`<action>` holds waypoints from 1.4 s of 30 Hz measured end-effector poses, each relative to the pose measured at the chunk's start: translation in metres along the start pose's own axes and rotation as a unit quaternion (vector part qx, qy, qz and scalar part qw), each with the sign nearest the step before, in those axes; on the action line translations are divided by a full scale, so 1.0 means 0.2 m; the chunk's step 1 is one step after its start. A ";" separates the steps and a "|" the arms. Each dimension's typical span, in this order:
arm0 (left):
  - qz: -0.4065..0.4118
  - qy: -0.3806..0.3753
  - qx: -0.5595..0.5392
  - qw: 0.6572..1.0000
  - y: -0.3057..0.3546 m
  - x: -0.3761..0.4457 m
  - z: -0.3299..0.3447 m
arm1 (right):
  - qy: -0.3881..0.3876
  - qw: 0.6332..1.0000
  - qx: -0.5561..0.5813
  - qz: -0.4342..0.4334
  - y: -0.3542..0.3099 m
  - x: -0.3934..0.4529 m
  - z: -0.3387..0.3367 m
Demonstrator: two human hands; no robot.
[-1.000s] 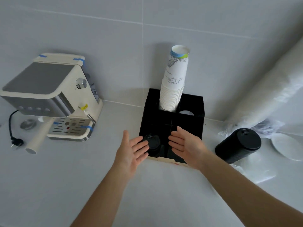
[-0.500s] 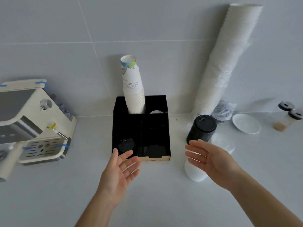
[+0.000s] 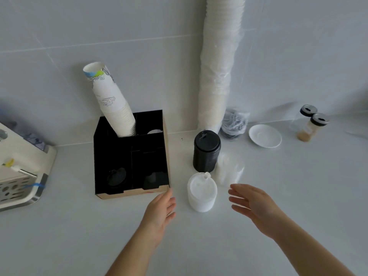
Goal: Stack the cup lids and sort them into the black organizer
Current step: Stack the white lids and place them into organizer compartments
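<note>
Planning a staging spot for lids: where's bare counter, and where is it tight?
Free: the wide counter in front of the black organizer, and the stretch right of the right hand below the saucer. Crowded: around the white lid stack, black lid stack and clear lids.

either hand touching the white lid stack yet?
No. The left hand and right hand flank the white lid stack, both open, with gaps.
</note>
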State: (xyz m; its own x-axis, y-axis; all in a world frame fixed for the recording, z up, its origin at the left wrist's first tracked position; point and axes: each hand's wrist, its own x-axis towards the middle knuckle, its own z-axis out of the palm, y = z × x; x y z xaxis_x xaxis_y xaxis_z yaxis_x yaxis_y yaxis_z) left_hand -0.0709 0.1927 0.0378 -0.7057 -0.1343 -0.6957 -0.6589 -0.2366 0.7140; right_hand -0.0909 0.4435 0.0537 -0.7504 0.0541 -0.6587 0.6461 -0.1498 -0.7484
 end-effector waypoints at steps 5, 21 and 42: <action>0.023 0.007 0.121 0.992 -0.05 0.12 0.20 | -0.059 0.992 -0.113 0.016 0.08 0.13 0.08; -0.054 -0.012 0.103 0.993 -0.05 0.21 0.31 | -0.137 0.976 -0.158 0.065 0.07 0.36 0.14; 0.084 -0.063 -0.027 0.994 0.03 0.04 0.12 | -0.229 0.965 -0.127 0.008 -0.04 0.16 0.31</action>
State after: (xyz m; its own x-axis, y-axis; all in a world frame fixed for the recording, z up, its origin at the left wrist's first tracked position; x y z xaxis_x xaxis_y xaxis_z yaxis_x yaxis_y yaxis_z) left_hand -0.0879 0.2136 0.0387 -0.8340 -0.0550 -0.5490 -0.5164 -0.2727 0.8118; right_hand -0.1294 0.3857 0.0435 -0.6850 -0.3962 -0.6114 0.6283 0.1036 -0.7710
